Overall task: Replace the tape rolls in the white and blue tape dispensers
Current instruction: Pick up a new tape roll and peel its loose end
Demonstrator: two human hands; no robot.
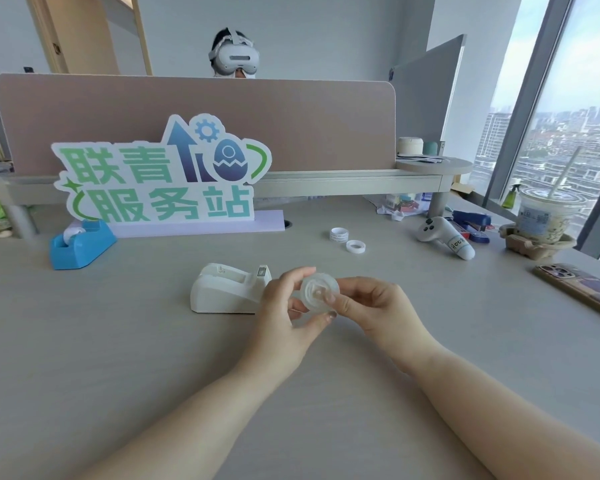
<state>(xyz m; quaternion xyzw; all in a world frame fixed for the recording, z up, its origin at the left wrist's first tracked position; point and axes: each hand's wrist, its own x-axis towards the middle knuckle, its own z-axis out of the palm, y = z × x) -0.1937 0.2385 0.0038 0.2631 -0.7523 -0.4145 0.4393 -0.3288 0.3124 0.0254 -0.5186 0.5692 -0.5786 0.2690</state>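
Observation:
Both hands hold a clear tape roll (317, 292) on a white hub, above the table's middle. My left hand (286, 311) pinches its left side and underside. My right hand (374, 306) grips its right edge with the fingertips. Just left of my hands sits the white tape dispenser (224, 289), its cradle without a roll. The blue tape dispenser (80, 245) stands at the far left with a roll in it. Two small white empty cores (347, 239) lie on the table further back.
A large printed sign (160, 178) stands behind the dispensers against a partition. At the right lie a white controller (444, 237), a blue stapler (471, 221), a drink cup (544, 216) in a cardboard holder and a phone (579, 289). A person wearing a headset (234, 58) sits beyond the partition.

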